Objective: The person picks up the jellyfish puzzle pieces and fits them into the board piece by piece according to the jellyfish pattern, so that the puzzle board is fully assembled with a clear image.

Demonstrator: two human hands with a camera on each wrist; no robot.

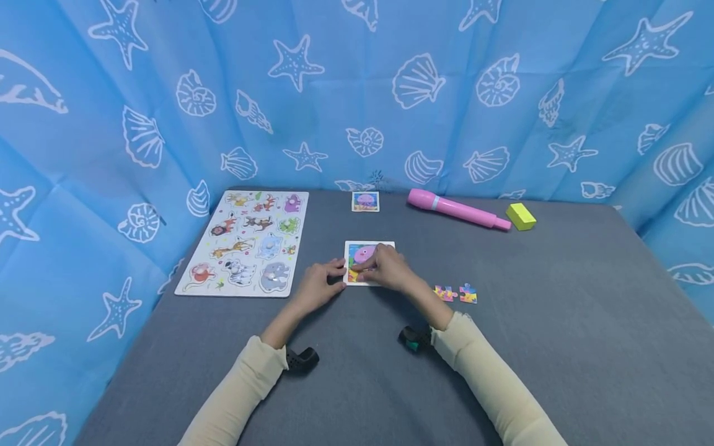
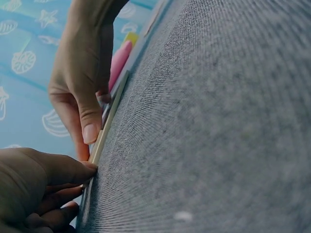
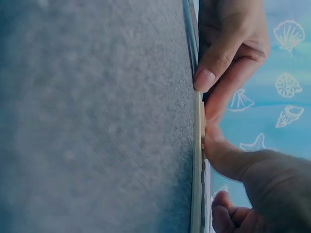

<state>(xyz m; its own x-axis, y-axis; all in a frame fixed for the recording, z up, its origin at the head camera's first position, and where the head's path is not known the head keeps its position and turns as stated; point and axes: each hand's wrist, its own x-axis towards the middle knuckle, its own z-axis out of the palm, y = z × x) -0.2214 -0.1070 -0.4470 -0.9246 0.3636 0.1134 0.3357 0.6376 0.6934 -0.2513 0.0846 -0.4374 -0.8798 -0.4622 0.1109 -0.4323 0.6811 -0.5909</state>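
A small square jigsaw board point(image 1: 370, 243) with a white border and a pink sea creature lies flat on the grey table. My left hand point(image 1: 319, 286) holds the board's left edge, thumb at the near corner and a finger further along the side. Over the board, my right hand point(image 1: 393, 271) has its thumb and fingertips together on a yellowish jigsaw piece point(image 1: 354, 274) at the near left corner. The piece shows slightly raised along the board in the right wrist view, and the fingers partly cover it. Two loose jigsaw pieces point(image 1: 468, 293) lie right of the right wrist.
A peg puzzle board point(image 1: 223, 263) with several animals lies at the left. Behind the jigsaw is a small picture card point(image 1: 365, 202). A pink microphone-like stick point(image 1: 460, 211) and a yellow block point(image 1: 521, 217) lie back right, before a blue shell-print curtain point(image 1: 334, 74).
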